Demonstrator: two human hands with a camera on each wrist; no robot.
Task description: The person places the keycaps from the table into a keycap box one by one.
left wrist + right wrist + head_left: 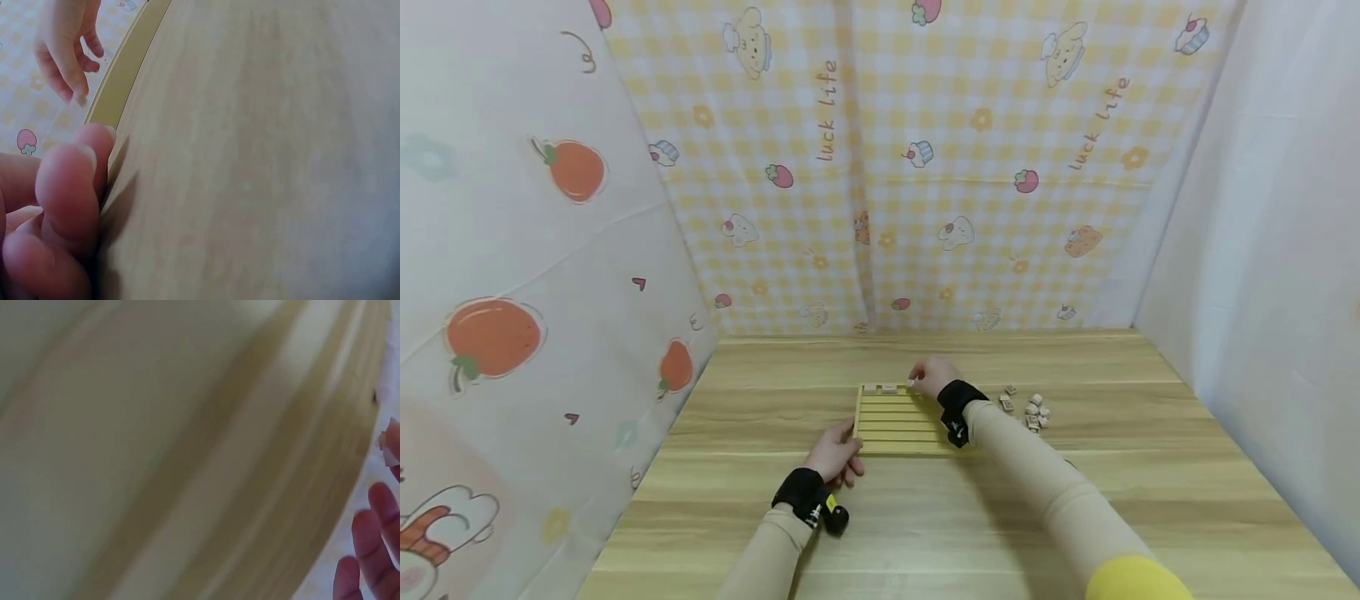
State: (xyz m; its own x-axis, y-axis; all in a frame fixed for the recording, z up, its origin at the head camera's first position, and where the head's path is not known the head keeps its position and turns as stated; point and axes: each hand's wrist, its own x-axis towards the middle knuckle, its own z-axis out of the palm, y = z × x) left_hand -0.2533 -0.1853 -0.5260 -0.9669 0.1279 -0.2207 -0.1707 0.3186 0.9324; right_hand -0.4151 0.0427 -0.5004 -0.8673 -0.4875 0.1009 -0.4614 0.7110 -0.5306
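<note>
A yellow tray with raised slats (895,425) lies on the wooden table. My left hand (831,454) grips its lower left corner; in the left wrist view, curled fingertips (65,181) press against the tray's edge (125,69). Along the top row sit small pale tiles (889,389), toward the left end. My right hand (936,377) is over that same row, farther right. Thumb and finger pinch another small tile (912,382), partly visible in the right wrist view as a pale piece (383,447). The right forearm hides the tray's right side.
Several loose tiles (1033,410) lie scattered on the table to the right of the tray, some beside the right forearm. A patterned cloth (887,250) hangs behind the table's far edge, with pale cloth walls at both sides.
</note>
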